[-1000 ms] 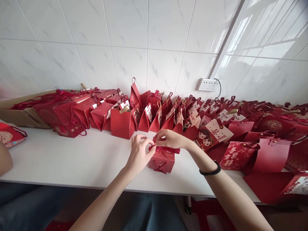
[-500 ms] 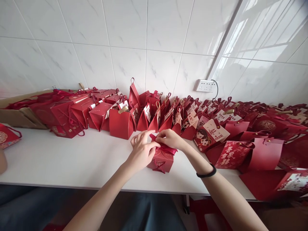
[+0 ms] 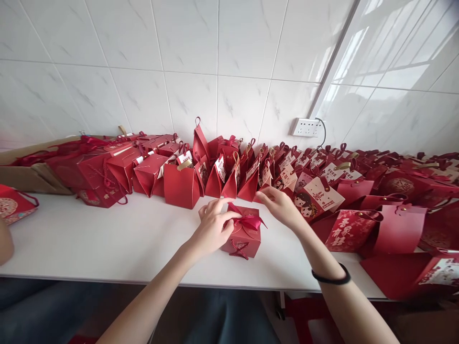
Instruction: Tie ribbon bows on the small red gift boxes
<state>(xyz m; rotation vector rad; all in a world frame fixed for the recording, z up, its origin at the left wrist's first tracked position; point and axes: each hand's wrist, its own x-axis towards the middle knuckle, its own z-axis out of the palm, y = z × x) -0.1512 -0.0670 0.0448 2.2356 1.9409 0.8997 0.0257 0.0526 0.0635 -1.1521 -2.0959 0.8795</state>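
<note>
A small red gift box [image 3: 247, 241] stands on the white table [image 3: 107, 239] in front of me. A red ribbon bow [image 3: 248, 221] is tied on its top and a red tassel hangs down its front. My left hand [image 3: 214, 225] is closed against the box's left side, with its fingertips at the bow. My right hand [image 3: 281, 206] hovers just to the right of the box and above it, fingers loosely stretched out, holding nothing. A black band circles my right wrist.
Several red gift bags with tags [image 3: 229, 174] stand in rows along the tiled wall and fill the table's right side [image 3: 398, 224]. A cardboard box [image 3: 28, 172] of red bags sits far left. Another person's arm [image 3: 5, 243] shows at the left edge. A wall socket [image 3: 306, 127] is behind.
My right hand has let go of the ribbon and moved up and to the right, off the box. The bow now lies tied on top. My left hand stays at the box.
</note>
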